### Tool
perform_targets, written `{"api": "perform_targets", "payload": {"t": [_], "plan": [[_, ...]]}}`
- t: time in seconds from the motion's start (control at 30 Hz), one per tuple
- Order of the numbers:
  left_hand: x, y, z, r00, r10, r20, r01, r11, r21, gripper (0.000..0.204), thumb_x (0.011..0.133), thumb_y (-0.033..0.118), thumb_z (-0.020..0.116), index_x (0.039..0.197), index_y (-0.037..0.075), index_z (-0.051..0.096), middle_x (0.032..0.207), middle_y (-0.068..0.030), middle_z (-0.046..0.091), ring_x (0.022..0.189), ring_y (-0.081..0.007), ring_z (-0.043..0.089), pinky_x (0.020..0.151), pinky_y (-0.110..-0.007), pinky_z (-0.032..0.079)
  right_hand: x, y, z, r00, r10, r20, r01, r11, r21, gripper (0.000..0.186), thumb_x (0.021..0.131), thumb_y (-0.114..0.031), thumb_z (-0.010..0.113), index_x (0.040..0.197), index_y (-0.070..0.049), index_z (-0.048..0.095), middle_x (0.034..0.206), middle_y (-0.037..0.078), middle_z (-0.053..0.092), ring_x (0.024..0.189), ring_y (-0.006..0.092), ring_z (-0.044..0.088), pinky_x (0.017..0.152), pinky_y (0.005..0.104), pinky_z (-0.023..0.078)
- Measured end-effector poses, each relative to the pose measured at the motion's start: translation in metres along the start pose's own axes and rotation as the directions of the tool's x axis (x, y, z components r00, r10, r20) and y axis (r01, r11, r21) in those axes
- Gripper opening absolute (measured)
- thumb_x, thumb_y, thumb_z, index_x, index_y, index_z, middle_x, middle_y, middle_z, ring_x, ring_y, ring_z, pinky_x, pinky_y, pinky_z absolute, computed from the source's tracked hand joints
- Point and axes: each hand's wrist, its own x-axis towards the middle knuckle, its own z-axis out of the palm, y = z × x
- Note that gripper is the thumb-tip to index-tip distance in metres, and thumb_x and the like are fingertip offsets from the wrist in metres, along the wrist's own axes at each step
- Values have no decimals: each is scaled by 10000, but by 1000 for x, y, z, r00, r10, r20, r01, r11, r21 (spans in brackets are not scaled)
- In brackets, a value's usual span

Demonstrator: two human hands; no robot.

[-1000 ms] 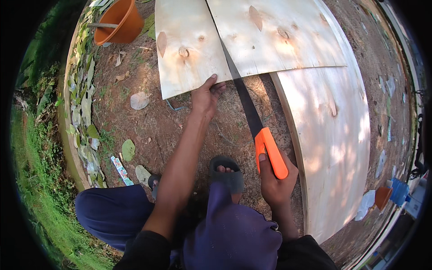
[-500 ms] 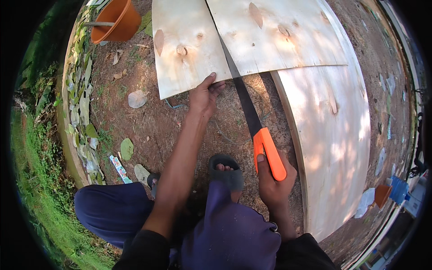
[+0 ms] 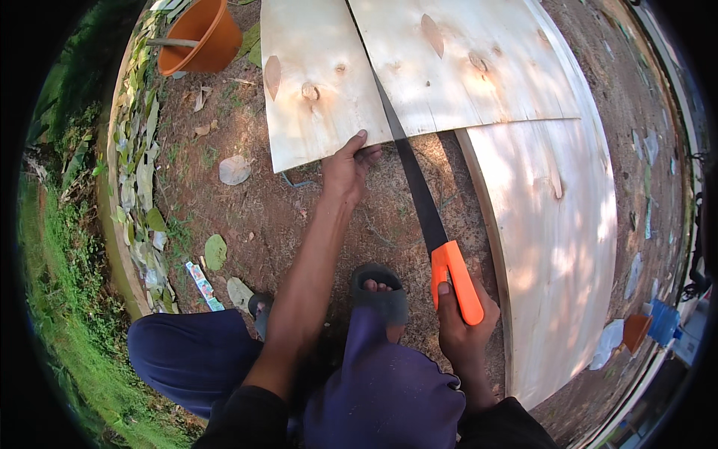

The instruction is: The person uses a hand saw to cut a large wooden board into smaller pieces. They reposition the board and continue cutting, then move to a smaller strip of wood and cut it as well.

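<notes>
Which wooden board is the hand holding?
The left hand grips the narrow left plywood piece, beside the saw; the wider piece right of the cut goes untouched.

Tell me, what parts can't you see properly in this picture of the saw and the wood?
- Head view: the saw blade's far end is lost in the cut through the plywood sheet.
- The left hand fingertips curl under the sheet's edge.
- The right hand palm is covered by the orange handle.
- The orange bucket is cut off by the picture's top edge.

one handsaw point(image 3: 426, 217), three plywood sheets point(image 3: 314, 90), one orange bucket point(image 3: 200, 34)
</notes>
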Motion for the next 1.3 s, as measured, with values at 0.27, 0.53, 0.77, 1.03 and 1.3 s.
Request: {"api": "perform_targets", "payload": {"t": [0.27, 0.53, 0.77, 1.03, 1.3], "plan": [[-1, -15, -1, 997, -72, 7, 72, 997, 2, 410, 924, 120, 713, 1269, -8, 535, 1141, -119, 610, 1002, -248, 634, 841, -349, 568, 123, 2, 71, 998, -66, -7, 66, 996, 61, 183, 945, -151, 647, 977, 29, 646, 663, 155, 607, 569, 210, 592, 565, 367, 465], [-15, 0, 3, 999, -48, 2, 48, 999, 23, 385, 928, 136, 708, 1250, 7, 540, 1136, -129, 609, 981, -246, 630, 851, -345, 557, -10, 5, 2, 999, 23, 33, -21, 999, -48, 344, 928, -133, 664, 1223, 43, 648, 844, 137, 722, 752, 216, 733, 718, 309, 563], [-16, 4, 7, 997, -68, 41, 71, 993, -90, 360, 921, 94, 711, 1224, -2, 543, 1109, -143, 628, 913, -252, 675, 778, -338, 599, 115, 19, 71, 999, -11, 52, 15, 998, -65, 311, 930, -133, 675, 1183, 46, 656, 751, 145, 701, 628, 203, 686, 601, 324, 530], [-16, 25, -21, 1000, -27, 9, 28, 998, -50, 349, 924, 82, 701, 1226, 3, 544, 1066, -134, 653, 887, -247, 695, 732, -329, 618, -17, 45, 4, 999, -35, 32, 40, 983, -179, 382, 892, -174, 713, 1217, 20, 660, 799, 154, 714, 650, 267, 705, 625, 339, 541], [-18, 29, -61, 995, -51, -90, 39, 991, -132, 272, 963, 153, 663, 1179, 15, 570, 1008, -130, 669, 868, -239, 690, 757, -352, 606, -46, 70, -41, 943, -302, -140, 249, 919, -305, 443, 842, -118, 682, 1233, 83, 633, 889, 186, 732, 725, 290, 724, 672, 358, 561]]}}
